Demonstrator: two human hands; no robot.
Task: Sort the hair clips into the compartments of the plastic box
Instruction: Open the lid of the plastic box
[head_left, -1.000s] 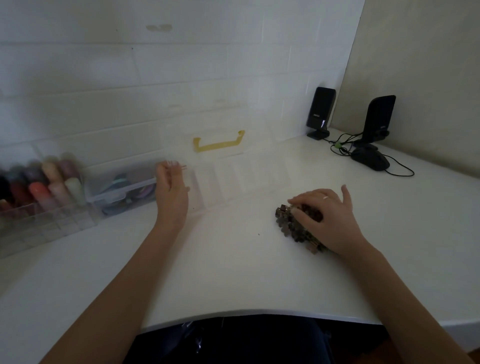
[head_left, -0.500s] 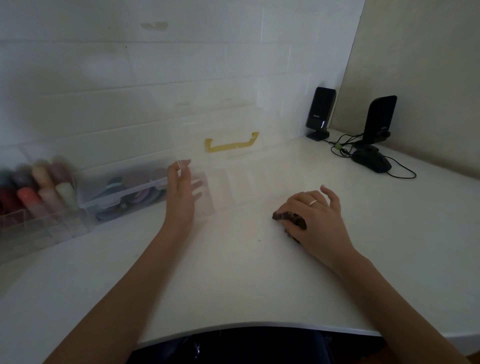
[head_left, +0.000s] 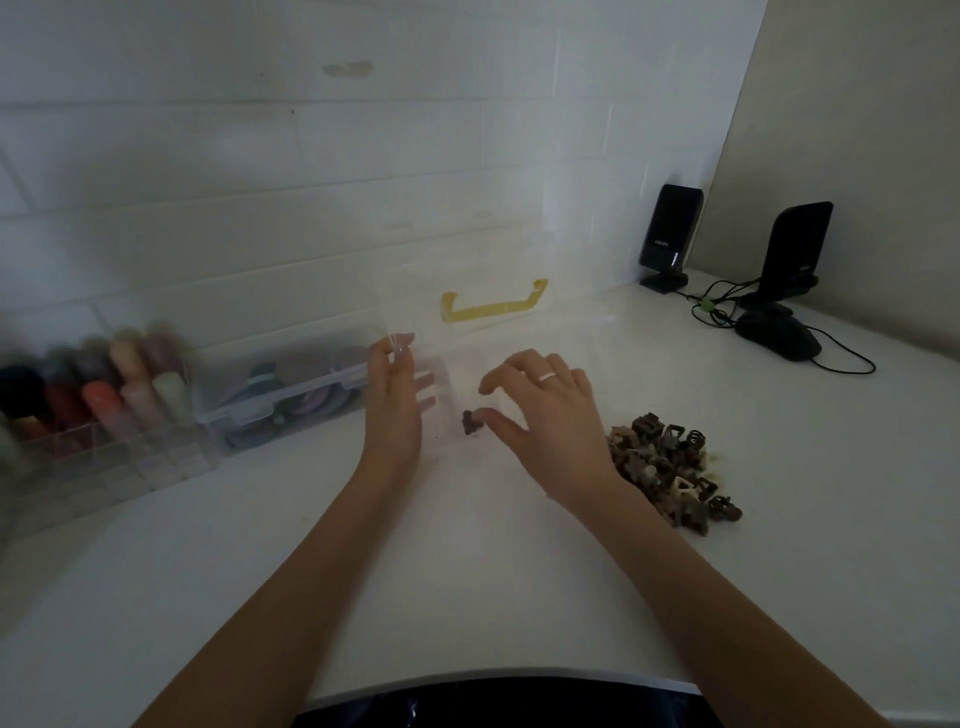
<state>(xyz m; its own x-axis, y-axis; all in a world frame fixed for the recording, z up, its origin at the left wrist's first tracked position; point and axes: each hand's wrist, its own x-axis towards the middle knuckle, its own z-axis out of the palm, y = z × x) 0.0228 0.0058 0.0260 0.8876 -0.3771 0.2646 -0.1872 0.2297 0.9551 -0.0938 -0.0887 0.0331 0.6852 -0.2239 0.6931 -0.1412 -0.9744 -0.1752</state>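
On the white tabletop (head_left: 519, 582), near the back wall, sits the clear plastic box (head_left: 524, 358) w/ a yellow handle (head_left: 493, 307) on its raised lid; walls nearly see-through, compartments faint. Long axis runs left-right, open side up. Left hand (head_left: 394, 400) rests against the box's left end, fingers straight, holding nothing. Right hand (head_left: 545, 410) hovers over the box's left part, fingers loosely spread; thumb tip touches a small dark brown hair clip (head_left: 471, 422) there — can't tell which compartment or if it's pinched. Pile of hair clips (head_left: 670, 467), browns plus a cream one, lies on the tabletop right of the right wrist. Left: blurred organizer of coloured bottles (head_left: 98, 400), a clear case (head_left: 291, 387). Back right corner: two black speakers (head_left: 670, 234), a mouse (head_left: 779, 338), cables. White tiled wall, beige side wall.
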